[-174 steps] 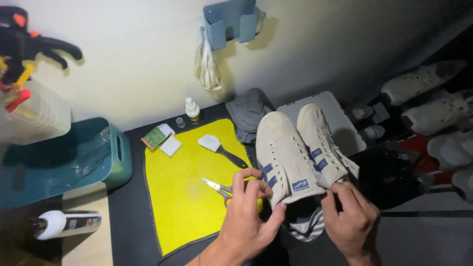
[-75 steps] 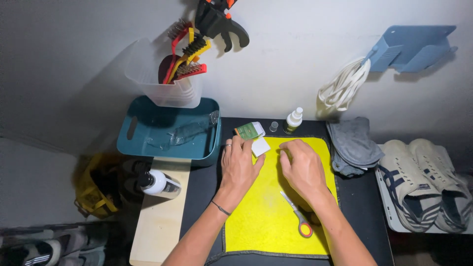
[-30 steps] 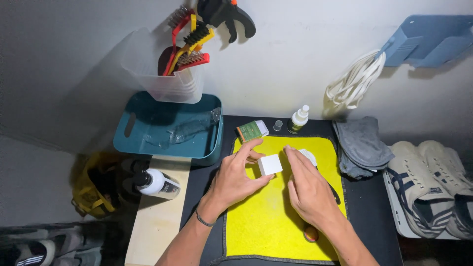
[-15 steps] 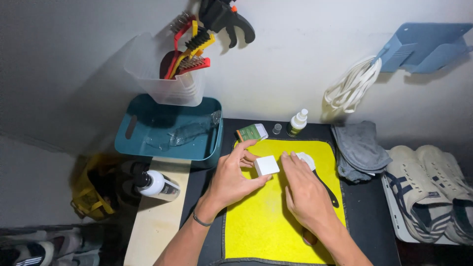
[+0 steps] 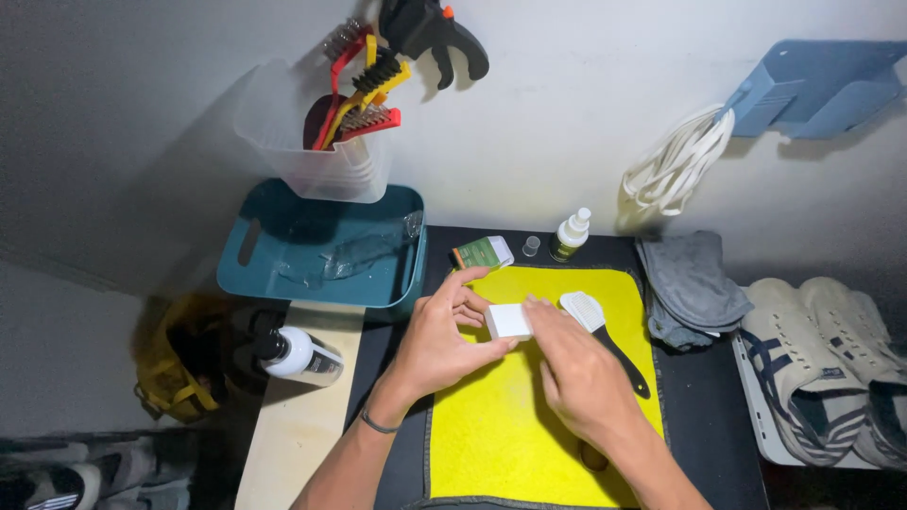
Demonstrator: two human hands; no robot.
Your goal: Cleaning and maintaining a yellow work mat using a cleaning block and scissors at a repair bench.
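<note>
A small white block sits above the upper part of the yellow mat, pinched between the fingers of the left hand and touched at its right edge by the fingertips of the right hand; both hands are curled around it. Just right of it lies a white-headed brush with a black handle, and behind the mat stand a green-and-white packet and a small white-capped bottle. A teal tub sits left of the dark worktop, grey cloths and pale shoes to the right.
</note>
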